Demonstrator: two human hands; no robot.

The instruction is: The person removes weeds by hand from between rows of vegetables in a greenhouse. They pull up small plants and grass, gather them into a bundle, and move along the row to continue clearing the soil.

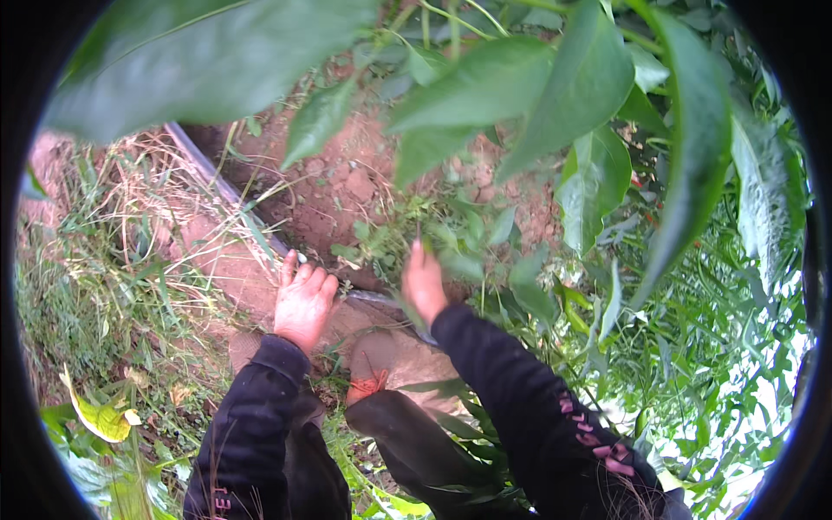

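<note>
My right hand (424,281), blurred, is closed with a thin, dark, blade-like tool (418,230) jutting past the fingers; the rest of it is hidden in the grip. Its tip points into low green weeds (426,211) growing from reddish soil. My left hand (305,304) rests with bent fingers at a dark irrigation pipe (205,166) that runs diagonally along the bed. A small weed sprig (346,286) shows beside its fingers. Whether those fingers grip anything cannot be made out.
Large pepper-like leaves (481,84) hang close to the camera across the top. Dense plants with a few red spots fill the right side. Dry cut grass (175,195) lies left of the pipe. An orange-laced shoe (368,383) stands on the soil below my hands.
</note>
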